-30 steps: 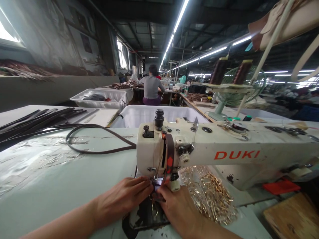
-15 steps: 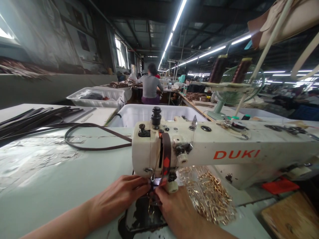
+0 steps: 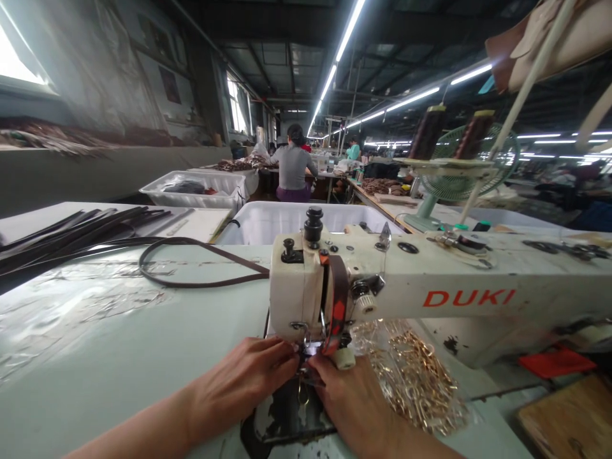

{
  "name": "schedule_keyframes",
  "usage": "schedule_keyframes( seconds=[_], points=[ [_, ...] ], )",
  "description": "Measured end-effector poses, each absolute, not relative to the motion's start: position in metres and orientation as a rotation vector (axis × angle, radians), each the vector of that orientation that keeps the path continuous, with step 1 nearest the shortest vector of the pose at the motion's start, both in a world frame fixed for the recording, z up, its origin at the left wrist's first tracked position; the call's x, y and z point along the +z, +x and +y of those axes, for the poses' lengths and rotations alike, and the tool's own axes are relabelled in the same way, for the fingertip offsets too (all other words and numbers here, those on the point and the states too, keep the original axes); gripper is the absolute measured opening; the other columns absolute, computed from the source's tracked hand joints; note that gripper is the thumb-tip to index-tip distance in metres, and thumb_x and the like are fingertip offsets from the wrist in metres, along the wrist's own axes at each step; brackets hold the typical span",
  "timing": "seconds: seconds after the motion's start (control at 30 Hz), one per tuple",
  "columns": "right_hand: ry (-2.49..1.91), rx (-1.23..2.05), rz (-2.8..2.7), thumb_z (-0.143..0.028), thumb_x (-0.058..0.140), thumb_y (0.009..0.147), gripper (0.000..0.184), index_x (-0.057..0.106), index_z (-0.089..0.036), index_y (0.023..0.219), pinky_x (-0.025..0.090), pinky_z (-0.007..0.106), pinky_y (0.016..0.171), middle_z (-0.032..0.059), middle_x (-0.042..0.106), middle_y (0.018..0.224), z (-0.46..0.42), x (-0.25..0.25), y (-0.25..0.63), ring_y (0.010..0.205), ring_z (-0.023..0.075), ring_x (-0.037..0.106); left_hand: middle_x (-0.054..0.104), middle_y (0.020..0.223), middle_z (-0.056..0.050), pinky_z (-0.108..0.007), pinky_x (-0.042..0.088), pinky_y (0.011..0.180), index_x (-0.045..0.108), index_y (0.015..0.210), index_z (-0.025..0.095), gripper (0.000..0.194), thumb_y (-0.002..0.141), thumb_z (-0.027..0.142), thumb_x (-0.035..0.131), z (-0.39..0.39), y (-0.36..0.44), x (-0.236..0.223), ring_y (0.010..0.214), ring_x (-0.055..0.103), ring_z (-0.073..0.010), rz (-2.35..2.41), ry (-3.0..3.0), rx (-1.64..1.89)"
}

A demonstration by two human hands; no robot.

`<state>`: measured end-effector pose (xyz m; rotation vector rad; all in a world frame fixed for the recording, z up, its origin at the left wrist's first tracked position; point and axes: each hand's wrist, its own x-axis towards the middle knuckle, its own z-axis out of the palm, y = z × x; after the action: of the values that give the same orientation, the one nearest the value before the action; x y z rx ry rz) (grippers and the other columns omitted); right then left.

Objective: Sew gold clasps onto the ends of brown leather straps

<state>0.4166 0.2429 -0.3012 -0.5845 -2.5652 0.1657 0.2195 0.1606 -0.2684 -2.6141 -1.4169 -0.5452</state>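
Observation:
A cream DUKI sewing machine stands in front of me on a pale green table. My left hand and my right hand meet under the needle head, fingers pinched together on a small dark strap piece with a metal ring. A long dark brown strap runs from behind the machine head and loops over the table to the left. Its end under the presser foot is mostly hidden by my fingers.
A clear bag of gold metal clasps lies right of my right hand. Dark straps are piled at the far left. White bins stand behind the table. A green fan and thread cones are at the right. A person sits far ahead.
My hands have stayed pinched at the needle. The view has shifted slightly, so the machine sits a little further right in the picture.

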Motion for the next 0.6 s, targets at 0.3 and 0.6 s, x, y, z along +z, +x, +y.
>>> schedule_keyframes(
  seconds=[0.3,0.6],
  points=[
    [-0.541,0.149,-2.588,-0.008,0.072,0.077,0.025,0.064,-0.021,0.097,0.052,0.034,0.063,0.0025,0.070,0.092,0.238,-0.294,0.427,0.080,0.0254,0.065,0.064,0.089,-0.005,-0.029,0.049,0.064,0.053,0.110,0.014,0.029,0.104,0.019,0.025,0.160,0.220,-0.274,0.073,0.061,-0.0191,-1.313,-2.482,-0.486],
    [-0.772,0.072,-2.768,-0.010,0.056,0.087,0.025,0.062,-0.020,0.110,0.054,0.039,0.064,0.0100,0.066,0.105,0.238,-0.283,0.427,0.083,0.0286,0.066,0.064,0.093,-0.006,-0.030,0.049,0.066,0.052,0.113,0.015,0.030,0.104,0.022,0.025,0.162,0.215,-0.282,0.077,0.061,-0.0204,-1.376,-2.532,-0.482]
  ],
)
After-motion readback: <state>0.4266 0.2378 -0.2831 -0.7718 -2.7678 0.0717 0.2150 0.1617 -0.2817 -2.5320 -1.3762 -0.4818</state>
